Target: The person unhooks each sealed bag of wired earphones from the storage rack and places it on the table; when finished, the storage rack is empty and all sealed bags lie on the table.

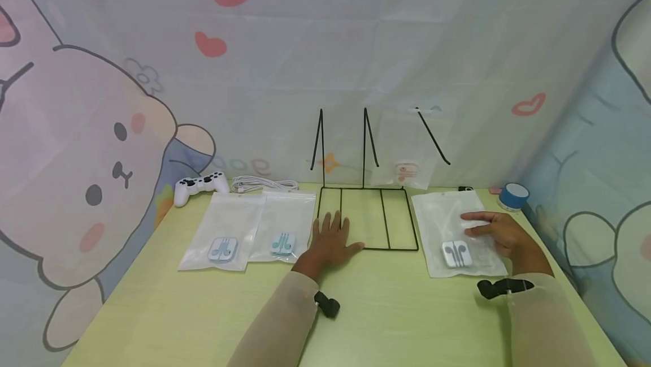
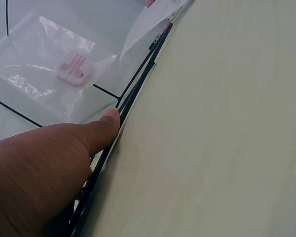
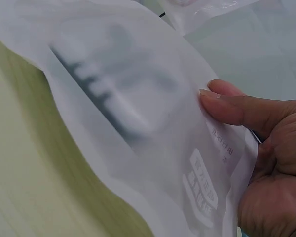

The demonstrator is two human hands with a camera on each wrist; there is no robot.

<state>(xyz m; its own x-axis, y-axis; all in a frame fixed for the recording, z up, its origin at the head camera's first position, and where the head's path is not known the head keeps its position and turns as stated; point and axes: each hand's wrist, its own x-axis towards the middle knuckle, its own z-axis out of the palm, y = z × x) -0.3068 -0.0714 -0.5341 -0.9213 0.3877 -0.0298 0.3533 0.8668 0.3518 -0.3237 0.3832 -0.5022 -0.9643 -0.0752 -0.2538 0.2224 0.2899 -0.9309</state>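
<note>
With its fingers spread, my left hand (image 1: 330, 245) rests on the front left of a black wire display rack (image 1: 386, 249); in the left wrist view its thumb (image 2: 108, 121) lies along the rack's front bar. My right hand (image 1: 500, 237) pinches the right edge of a white zip bag (image 1: 442, 214) holding a case of grey earphones (image 1: 456, 254). Close up in the right wrist view, that bag (image 3: 138, 168) is raised off the table, the case blurred through its film. On the rack's right hook hangs another clear bag with pink earphones (image 1: 407, 171).
Left of the rack lie two bags with blue earphones (image 1: 222, 249) and teal earphones (image 1: 282, 244). Behind them are a white game controller (image 1: 200, 186) and a coiled white cable (image 1: 261, 184). A blue-and-white cylinder (image 1: 513, 196) stands at the back right. A printed curtain (image 1: 305, 61) backs the table.
</note>
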